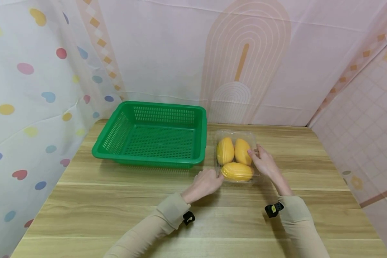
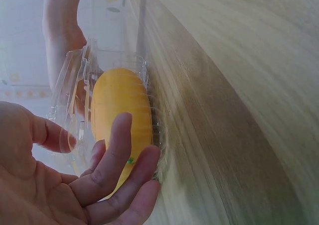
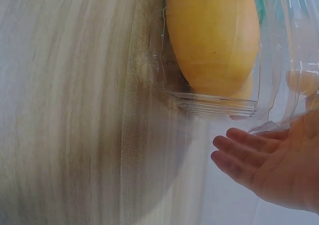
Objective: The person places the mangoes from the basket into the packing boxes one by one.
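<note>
A clear plastic clamshell box point(image 1: 234, 133) with three yellow mangoes point(image 1: 237, 171) inside rests on the table, right of the basket. At the box's near left corner, my left hand point(image 1: 207, 183) pinches the rim between thumb and index finger. The other left fingers point(image 2: 117, 158) curl loosely beside the mango point(image 2: 122, 103) in the left wrist view. My right hand point(image 1: 265, 163) holds the right side of the rim, thumb on top. In the right wrist view its other fingers point(image 3: 244, 153) stretch out below the rim, apart from the box wall.
A green slotted plastic basket point(image 1: 200, 157) stands to the left of the box, with nothing in it. The wooden table point(image 1: 122, 200) runs back to a patterned cloth point(image 1: 161, 53). More cloth hangs at both sides.
</note>
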